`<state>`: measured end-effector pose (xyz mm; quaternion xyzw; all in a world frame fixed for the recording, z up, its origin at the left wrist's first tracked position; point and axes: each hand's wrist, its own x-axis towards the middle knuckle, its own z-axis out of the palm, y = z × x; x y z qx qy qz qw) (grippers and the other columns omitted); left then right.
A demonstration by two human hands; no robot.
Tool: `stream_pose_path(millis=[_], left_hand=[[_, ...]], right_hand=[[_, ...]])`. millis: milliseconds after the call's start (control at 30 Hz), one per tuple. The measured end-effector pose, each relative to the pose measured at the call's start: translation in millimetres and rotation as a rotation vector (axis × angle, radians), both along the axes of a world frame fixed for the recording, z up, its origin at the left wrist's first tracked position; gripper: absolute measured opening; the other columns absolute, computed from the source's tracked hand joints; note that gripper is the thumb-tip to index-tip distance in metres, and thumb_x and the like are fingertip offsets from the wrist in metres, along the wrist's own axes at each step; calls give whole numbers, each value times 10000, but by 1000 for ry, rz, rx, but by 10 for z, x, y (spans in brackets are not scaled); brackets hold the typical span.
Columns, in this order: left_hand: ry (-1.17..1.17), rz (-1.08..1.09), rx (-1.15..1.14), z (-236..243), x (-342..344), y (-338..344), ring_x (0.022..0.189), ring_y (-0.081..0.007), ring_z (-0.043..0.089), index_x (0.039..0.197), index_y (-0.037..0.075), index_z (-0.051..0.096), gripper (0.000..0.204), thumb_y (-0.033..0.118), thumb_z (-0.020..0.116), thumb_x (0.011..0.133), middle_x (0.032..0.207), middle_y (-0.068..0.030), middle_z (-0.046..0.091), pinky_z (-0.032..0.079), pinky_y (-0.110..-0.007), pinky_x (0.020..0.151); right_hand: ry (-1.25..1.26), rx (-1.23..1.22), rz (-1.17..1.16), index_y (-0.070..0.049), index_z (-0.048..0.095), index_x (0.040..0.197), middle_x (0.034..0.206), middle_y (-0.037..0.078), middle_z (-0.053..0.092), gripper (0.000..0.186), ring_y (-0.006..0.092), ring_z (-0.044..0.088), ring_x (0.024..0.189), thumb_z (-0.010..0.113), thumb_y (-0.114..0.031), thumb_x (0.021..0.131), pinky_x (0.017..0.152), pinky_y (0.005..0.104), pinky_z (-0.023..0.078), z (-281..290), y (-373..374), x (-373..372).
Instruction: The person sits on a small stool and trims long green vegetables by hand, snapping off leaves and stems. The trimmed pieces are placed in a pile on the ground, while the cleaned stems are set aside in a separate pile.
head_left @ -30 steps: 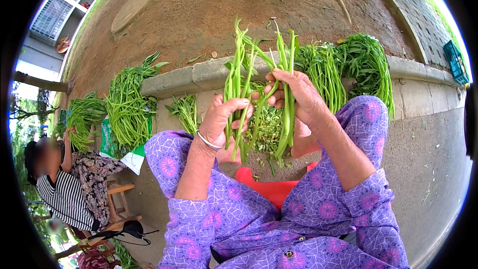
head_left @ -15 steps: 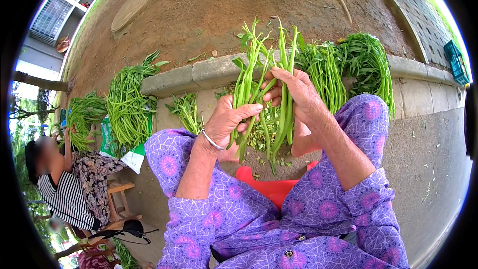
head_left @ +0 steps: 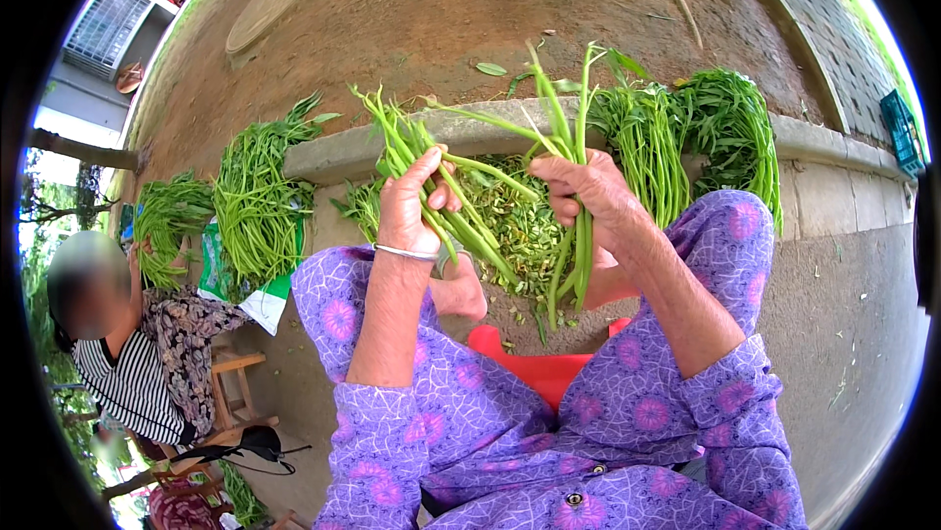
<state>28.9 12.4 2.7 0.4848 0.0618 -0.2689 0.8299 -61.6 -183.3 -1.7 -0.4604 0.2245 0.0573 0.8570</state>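
Green stems [head_left: 585,260] are in both hands, raised above a heap of yellow-green scraps [head_left: 524,236] on the pavement [head_left: 833,295]. On my remote feed, left hand [head_left: 412,204] pinches a slanting bundle between thumb and fingers; right hand [head_left: 595,199] pinches a second, more upright bunch, one stem poking leftward. Gripped partway along, I'd guess, so each bunch stays together with its ends free. Scraps sit right below, probably where bits drop. Long greens [head_left: 257,206] lie by the curb [head_left: 338,159] at left; leafy bunches [head_left: 642,157] drape over it at right, presumably within reach. Containers: green-and-white sack [head_left: 210,270] under the left pile, apparently serving as a mat; can't tell if anything's inside. Teal crate [head_left: 900,128] far right, contents unclear.
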Motion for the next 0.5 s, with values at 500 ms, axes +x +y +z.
stream_pose_path(millis=[500], left_hand=[[-91,93,-83,21,-17,-27,491,-105,456,949,44,602,110,108,637,868,771,-56,590,406,-291,483]], right_hand=[[-21,190,389,32,632,927,560,-77,341,285,17,316,449,675,-238,844,393,194,227,54,292,-106]])
